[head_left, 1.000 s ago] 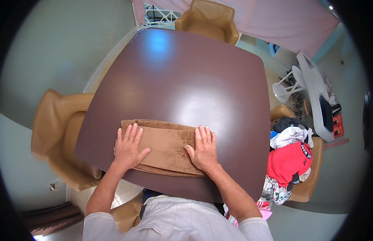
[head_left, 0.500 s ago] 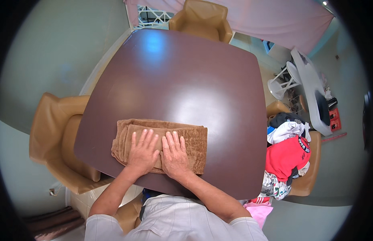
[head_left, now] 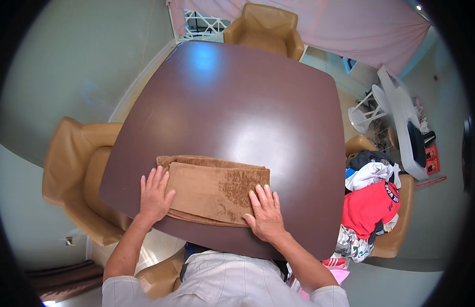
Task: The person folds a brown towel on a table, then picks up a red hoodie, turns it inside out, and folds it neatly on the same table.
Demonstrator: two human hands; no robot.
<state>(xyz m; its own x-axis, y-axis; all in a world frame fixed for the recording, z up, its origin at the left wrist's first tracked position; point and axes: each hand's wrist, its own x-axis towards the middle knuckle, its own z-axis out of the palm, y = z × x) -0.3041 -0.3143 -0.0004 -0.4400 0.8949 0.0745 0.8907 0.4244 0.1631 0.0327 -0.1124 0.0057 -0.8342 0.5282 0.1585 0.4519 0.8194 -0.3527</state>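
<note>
Folded brown cloth (head_left: 212,189) near the tabletop's (head_left: 222,102) front edge, tan chairs (head_left: 86,153) around.
Clothes (head_left: 370,162) heap the right-hand chair (head_left: 403,220) (a red shirt (head_left: 368,209) among them); left hand (head_left: 155,198) and right hand (head_left: 269,214) rest at the cloth's ends, fingers (head_left: 259,194) extended, gripping nothing.

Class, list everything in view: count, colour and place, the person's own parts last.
Table: one, brown, centre.
Folded cloth: one, brown, table's near side.
Chairs: at least four, tan, around table.
Clothes pile: one, mixed colours, right chair.
Curtain: one, pink, far side.
Stool: one, white, far right.
Counter: one, white, right side.
Packages: count unclear, red, beside counter.
Walls: several, grey-green, both sides.
Shirt: one, white, lower edge.
Left hand: one, bare, cloth's left end.
Right hand: one, bare, cloth's right end.
</note>
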